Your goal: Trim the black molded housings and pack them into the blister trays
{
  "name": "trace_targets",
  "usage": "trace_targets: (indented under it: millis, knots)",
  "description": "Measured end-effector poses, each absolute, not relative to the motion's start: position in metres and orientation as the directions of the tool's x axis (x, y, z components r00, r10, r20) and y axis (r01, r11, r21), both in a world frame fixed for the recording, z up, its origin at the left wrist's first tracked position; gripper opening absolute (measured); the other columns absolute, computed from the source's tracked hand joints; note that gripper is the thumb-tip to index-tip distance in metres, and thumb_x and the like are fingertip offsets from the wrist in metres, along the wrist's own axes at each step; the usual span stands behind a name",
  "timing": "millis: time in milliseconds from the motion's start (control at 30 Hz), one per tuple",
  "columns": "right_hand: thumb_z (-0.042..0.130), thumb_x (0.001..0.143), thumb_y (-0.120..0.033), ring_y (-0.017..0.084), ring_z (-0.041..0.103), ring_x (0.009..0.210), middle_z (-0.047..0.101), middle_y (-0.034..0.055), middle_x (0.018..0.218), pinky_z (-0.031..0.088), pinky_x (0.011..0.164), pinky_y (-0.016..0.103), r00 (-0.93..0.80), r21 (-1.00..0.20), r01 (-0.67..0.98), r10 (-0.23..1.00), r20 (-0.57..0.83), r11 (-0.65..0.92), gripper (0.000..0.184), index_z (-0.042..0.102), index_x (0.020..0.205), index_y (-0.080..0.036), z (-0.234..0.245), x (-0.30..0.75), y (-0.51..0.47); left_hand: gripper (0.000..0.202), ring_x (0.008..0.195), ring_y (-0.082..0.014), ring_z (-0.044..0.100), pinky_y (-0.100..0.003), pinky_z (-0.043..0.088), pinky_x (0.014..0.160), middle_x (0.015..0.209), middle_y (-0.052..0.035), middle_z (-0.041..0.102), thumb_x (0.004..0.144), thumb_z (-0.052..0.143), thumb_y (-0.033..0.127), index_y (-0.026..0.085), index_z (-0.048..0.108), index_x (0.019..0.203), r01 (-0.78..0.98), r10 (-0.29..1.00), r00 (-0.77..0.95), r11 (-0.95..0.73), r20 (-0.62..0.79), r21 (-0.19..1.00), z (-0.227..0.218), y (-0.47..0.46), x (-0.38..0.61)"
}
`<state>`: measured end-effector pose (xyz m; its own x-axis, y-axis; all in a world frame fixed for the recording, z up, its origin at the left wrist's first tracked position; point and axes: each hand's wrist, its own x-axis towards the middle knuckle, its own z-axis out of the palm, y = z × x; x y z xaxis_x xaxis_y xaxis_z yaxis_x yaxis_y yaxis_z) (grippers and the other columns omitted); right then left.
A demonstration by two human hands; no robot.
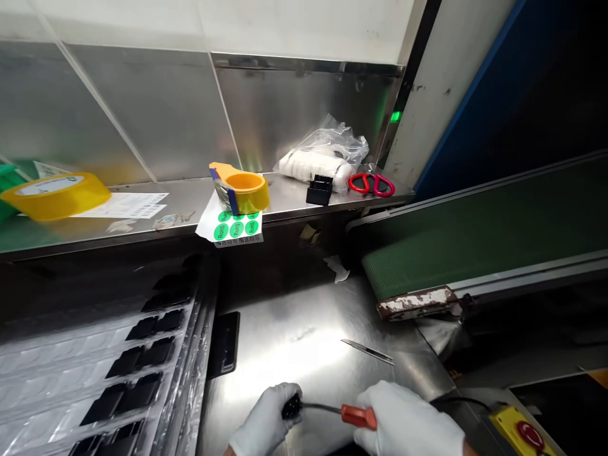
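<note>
Low in the head view, my left hand, in a white glove, is closed around a small black multi-pin connector. My right hand, also gloved in white, grips an orange-red handle-like piece. A thin dark cable or shaft runs between this piece and the connector; which of the two it is, I cannot tell. Both hands are over the metal bench. Metal tweezers lie on the bench just beyond my right hand.
Clear trays with black parts stand left, beside a black flat device. Along the shelf are yellow tape, a tape dispenser, a black plug housing and red scissors. A green conveyor and an emergency-stop box are right.
</note>
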<state>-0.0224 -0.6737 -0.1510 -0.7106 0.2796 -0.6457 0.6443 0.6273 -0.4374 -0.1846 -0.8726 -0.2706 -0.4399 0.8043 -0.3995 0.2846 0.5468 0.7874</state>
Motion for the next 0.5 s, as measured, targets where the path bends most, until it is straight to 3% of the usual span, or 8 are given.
trace_targets:
  millis: [167,333,500]
  knots:
    - [0.058,0.068,-0.042,0.023,0.064,0.066,0.070,0.0017,0.074,0.035,0.053,0.030,-0.672,-0.392,0.685,0.324,-0.666,0.615,0.017,0.068,0.072,-0.028,-0.158,-0.007,-0.659,0.016,0.069,-0.0175,0.057,-0.025,0.042,0.062,0.072,0.0008,0.064,0.063,0.067,0.015,0.017,0.065,0.079,0.166,0.808,-0.370,0.544,-0.459,0.823,-0.279,-0.869,-0.185]
    - [0.057,0.069,-0.045,0.020,0.061,0.058,0.066,-0.0011,0.065,0.032,0.047,0.028,-0.692,-0.428,0.674,0.312,-0.651,0.602,0.020,0.066,0.069,-0.028,-0.167,-0.003,-0.651,0.017,0.084,-0.0191,0.058,-0.028,0.043,0.078,0.087,-0.0026,0.064,0.066,0.053,0.009,0.018,0.061,0.078,0.121,0.806,-0.427,0.501,-0.410,0.857,-0.277,-0.862,-0.182]
    - [0.057,0.068,-0.042,0.021,0.062,0.061,0.066,0.0010,0.066,0.033,0.048,0.027,-0.717,-0.458,0.642,0.271,-0.642,0.614,0.020,0.068,0.069,-0.026,-0.167,-0.009,-0.650,0.014,0.069,-0.0205,0.056,-0.030,0.042,0.067,0.068,0.0009,0.059,0.060,0.060,0.011,0.019,0.056,0.070,0.066,0.745,-0.449,0.578,-0.493,0.814,-0.269,-0.865,-0.181]
